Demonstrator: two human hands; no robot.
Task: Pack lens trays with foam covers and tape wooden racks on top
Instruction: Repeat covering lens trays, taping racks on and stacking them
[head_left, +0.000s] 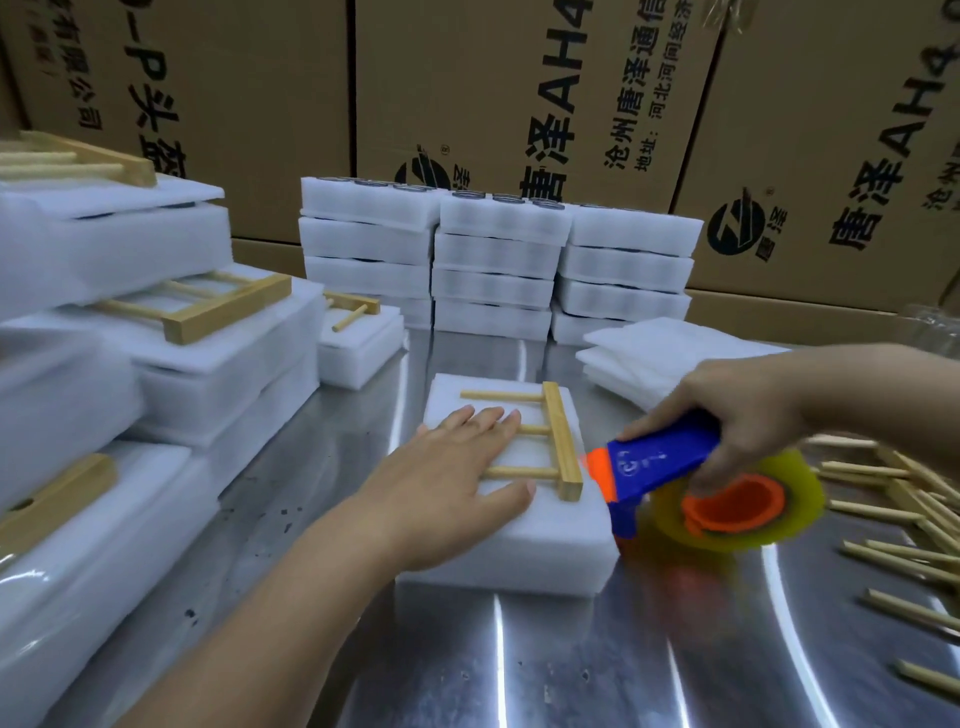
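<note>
We see the main risk in the rack (540, 441) shifting as tape goes on. It only lies loose on the foam cover (524, 525), so a pull from the dispenser (701, 488) could drag it askew or lift the cover off the tray beneath. Our left hand (452, 488) lies flat and spread on the cover, fingers (488, 418) over the rack's dowels, gripping nothing; if that pressure eases, the rack may slide toward 3 o'clock. The dispenser looks blurred, so we judge it to be moving fast, and a crooked start would leave the tape wrinkled or missing the crossbar. Its orange mouth sits just beside the rack's near end, at the tray's 3 o'clock edge; we cannot tell whether tape touches yet.

Our right hand (737, 410) is closed around the dispenser's blue handle, the yellow roll hanging below it. The rack lies on the tray in front of us, at 12 o'clock, its dowels under the left hand and its crossbar between the two hands. Loose sticks (904, 519) lie at 3 o'clock on the table (571, 675), finished packs (208, 338) at 9 to 10.
</note>
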